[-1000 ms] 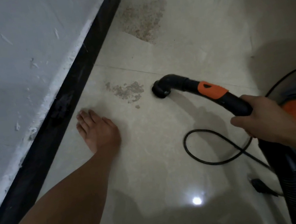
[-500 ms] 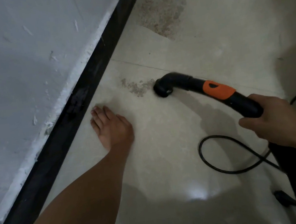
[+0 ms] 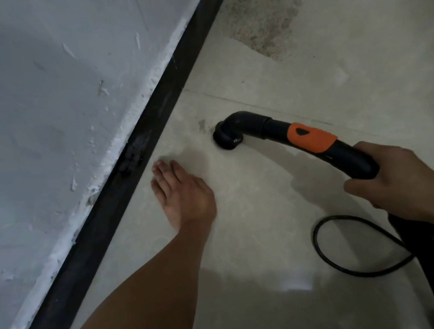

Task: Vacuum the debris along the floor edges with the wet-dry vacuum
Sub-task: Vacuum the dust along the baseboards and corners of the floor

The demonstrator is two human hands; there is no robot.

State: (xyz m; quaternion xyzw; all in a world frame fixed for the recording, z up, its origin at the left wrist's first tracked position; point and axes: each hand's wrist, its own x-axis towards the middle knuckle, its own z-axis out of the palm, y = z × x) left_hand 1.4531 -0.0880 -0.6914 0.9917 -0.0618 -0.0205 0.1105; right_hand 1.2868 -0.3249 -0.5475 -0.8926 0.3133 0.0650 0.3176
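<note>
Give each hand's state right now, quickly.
Left hand: not in view.
Right hand: grips the vacuum wand.

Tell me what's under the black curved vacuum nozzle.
The black curved vacuum nozzle rests mouth-down on pale floor tile; a grey debris smudge shows beside it. Anything beneath its mouth is covered.

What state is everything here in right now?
Nozzle: mouth down on the floor.
Right hand: grips the wand.
Small debris: faint smudge beside the nozzle.
Big debris patch: unvacuumed, farther along the baseboard.
Cord: looped loose on the floor.
Foot: bare, flat on the floor.
</note>
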